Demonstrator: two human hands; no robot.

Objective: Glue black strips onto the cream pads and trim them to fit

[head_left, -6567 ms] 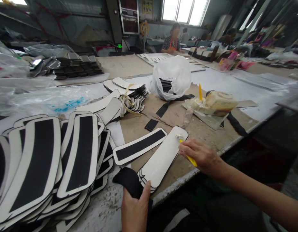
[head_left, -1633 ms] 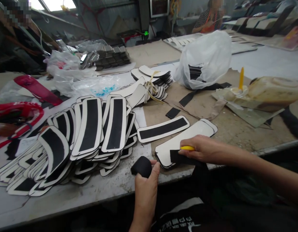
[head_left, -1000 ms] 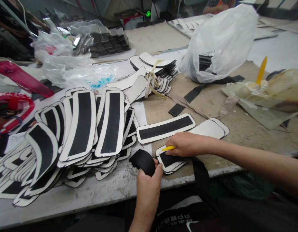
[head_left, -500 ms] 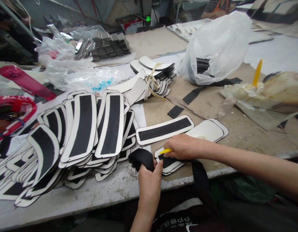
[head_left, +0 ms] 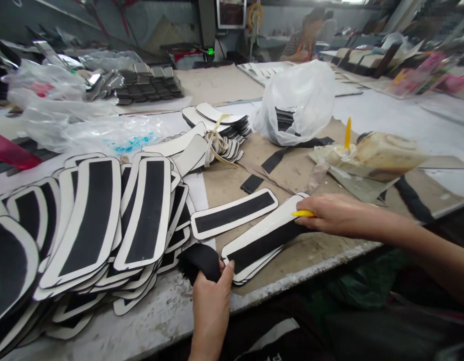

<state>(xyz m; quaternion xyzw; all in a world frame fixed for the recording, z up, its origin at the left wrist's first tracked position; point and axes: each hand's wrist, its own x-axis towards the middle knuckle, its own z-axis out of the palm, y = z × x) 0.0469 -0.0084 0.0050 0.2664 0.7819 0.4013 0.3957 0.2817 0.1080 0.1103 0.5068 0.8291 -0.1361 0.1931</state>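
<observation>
My left hand (head_left: pixel 213 296) grips a bunched black strip (head_left: pixel 204 260) at the lower left end of a small stack of curved white pieces (head_left: pixel 242 241). A black band (head_left: pixel 267 244) lies lengthwise over the top piece. At the stack's upper right end, my right hand (head_left: pixel 325 213) is closed, with a yellow tool (head_left: pixel 303 213) sticking out of its fingers. Just behind the stack lies one white piece with a black centre (head_left: pixel 234 213), touched by neither hand.
Many finished-looking white and black pieces (head_left: pixel 142 215) overlap at the left. A tied bundle (head_left: pixel 220 125), a plastic bag (head_left: pixel 297 100) and a glue-smeared container (head_left: pixel 386 150) with an upright yellow stick stand farther back. A person (head_left: pixel 305 37) is in the background.
My right hand has moved right along the stack, to its far end, with the yellow tool. The black band now lies straight over the top piece. The view has shifted right and up.
</observation>
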